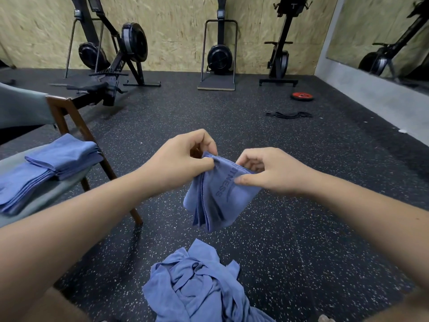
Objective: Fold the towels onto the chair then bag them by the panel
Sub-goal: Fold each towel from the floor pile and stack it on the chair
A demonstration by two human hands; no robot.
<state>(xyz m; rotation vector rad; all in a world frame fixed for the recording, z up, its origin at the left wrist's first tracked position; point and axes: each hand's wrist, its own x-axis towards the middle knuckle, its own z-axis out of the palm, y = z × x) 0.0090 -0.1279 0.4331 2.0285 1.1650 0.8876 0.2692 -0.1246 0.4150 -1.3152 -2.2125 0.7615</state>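
Here the left hand (183, 156) and right hand (267, 170) pinch the folded towel (218, 196) by its top edge; it hangs below their curled fingers (246, 180).

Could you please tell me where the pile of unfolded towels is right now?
In the head view, the unfolded pile lies on the floor at bottom centre, just below the held towel and right of the chair.

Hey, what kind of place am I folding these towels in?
Most likely a gym: exercise machines stand along the back wall, a red weight plate lies on the speckled rubber floor, and the towel being folded shows the letters TNESS.
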